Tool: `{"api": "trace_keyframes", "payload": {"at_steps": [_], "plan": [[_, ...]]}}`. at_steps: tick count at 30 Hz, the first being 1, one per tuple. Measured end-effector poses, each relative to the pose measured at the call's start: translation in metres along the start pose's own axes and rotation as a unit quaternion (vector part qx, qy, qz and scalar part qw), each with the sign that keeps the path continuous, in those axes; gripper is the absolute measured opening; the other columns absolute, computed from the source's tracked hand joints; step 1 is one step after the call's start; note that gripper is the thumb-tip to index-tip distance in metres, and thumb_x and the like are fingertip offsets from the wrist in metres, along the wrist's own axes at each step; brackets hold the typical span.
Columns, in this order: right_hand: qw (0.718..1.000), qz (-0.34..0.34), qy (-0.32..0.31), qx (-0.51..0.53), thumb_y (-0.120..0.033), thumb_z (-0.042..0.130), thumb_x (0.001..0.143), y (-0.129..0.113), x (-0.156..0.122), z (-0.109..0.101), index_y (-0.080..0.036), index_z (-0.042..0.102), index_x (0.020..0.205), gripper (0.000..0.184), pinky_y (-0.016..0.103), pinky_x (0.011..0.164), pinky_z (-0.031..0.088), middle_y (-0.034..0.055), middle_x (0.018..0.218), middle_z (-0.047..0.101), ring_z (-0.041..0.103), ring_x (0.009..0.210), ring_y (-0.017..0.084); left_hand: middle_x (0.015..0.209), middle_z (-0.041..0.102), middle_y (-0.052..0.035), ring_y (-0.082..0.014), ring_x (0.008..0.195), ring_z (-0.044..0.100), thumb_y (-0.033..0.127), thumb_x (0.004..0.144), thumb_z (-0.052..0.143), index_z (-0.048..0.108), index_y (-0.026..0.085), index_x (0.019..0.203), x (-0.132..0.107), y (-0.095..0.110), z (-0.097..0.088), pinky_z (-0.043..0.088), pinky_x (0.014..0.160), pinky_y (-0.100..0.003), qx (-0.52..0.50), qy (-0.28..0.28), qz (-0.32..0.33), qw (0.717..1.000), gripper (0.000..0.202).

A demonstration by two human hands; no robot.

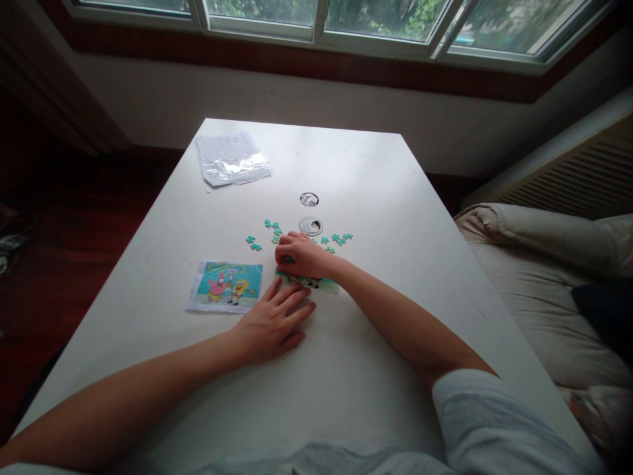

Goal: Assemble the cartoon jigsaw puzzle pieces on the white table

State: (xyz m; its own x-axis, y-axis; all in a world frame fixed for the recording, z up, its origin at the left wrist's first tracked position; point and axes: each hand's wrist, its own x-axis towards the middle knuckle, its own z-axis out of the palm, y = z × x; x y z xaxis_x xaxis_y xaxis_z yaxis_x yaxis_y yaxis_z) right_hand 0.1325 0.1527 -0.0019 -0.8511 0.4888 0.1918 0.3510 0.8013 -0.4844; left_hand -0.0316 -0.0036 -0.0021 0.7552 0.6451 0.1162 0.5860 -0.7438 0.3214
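A partly joined jigsaw puzzle (327,285) lies flat on the white table, much of it hidden under my hands. My left hand (273,321) rests palm down with fingers stretched out, its fingertips at the puzzle's lower left edge. Over the upper left of the puzzle, my right hand (304,254) has its fingers curled together; whatever they pinch is hidden. Loose green puzzle pieces (339,239) lie scattered beyond my right hand, with more to its left. Left of the puzzle is a printed cartoon picture (228,285) with a pink figure and a yellow one.
A clear plastic bag with papers (232,160) lies at the table's far left. Two round inserts (310,225) sit in the middle of the white table (361,171). A cushioned beige seat (514,264) stands along the right side, and windows (376,20) are ahead.
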Motion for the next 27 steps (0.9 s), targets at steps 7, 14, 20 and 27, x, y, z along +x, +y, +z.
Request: {"api": "trace_keyframes", "payload": {"at_steps": [7, 14, 20, 27], "plan": [[1.000, 0.008, 0.020, -0.021, -0.039, 0.074, 0.088, 0.000, 0.000, 0.000, -0.018, 0.063, 0.075, 0.026, 0.033, 0.080, 0.030, 0.0039, 0.085, 0.064, 0.050, 0.088, 0.020, 0.154, 0.046, -0.0138, -0.0340, 0.145, 0.036, 0.037, 0.098, 0.053, 0.049, 0.020, 0.145, -0.001, 0.000, 0.000, 0.017, 0.124, -0.064, 0.001, -0.005, 0.001, 1.000, 0.050], [0.999, 0.022, 0.011, -0.029, -0.034, 0.073, 0.088, -0.002, -0.001, 0.001, -0.019, 0.064, 0.079, 0.021, 0.032, 0.078, 0.030, 0.0042, 0.086, 0.064, 0.049, 0.089, 0.020, 0.153, 0.046, -0.0143, -0.0339, 0.144, 0.037, 0.037, 0.097, 0.054, 0.049, 0.020, 0.145, -0.001, 0.000, 0.001, 0.017, 0.124, -0.063, 0.003, 0.007, 0.005, 1.000, 0.051], [1.000, 0.018, -0.014, 0.016, -0.022, 0.064, 0.092, -0.001, 0.000, -0.001, -0.020, 0.070, 0.091, 0.006, 0.031, 0.081, 0.033, 0.0048, 0.091, 0.066, 0.052, 0.089, 0.019, 0.154, 0.046, -0.0138, -0.0338, 0.144, 0.037, 0.037, 0.098, 0.054, 0.049, 0.020, 0.144, -0.001, -0.001, -0.001, 0.018, 0.123, -0.063, 0.007, -0.001, 0.003, 1.000, 0.050], [0.981, 0.054, 0.086, 0.164, -0.019, 0.056, 0.092, 0.017, -0.002, -0.004, -0.018, 0.070, 0.096, 0.014, 0.026, 0.073, 0.041, 0.0026, 0.087, 0.067, 0.054, 0.076, 0.014, 0.155, 0.045, -0.0137, -0.0331, 0.145, 0.036, 0.036, 0.098, 0.054, 0.049, 0.021, 0.145, -0.001, -0.001, 0.001, 0.018, 0.124, -0.062, 0.005, 0.000, -0.001, 1.000, 0.050]]}}
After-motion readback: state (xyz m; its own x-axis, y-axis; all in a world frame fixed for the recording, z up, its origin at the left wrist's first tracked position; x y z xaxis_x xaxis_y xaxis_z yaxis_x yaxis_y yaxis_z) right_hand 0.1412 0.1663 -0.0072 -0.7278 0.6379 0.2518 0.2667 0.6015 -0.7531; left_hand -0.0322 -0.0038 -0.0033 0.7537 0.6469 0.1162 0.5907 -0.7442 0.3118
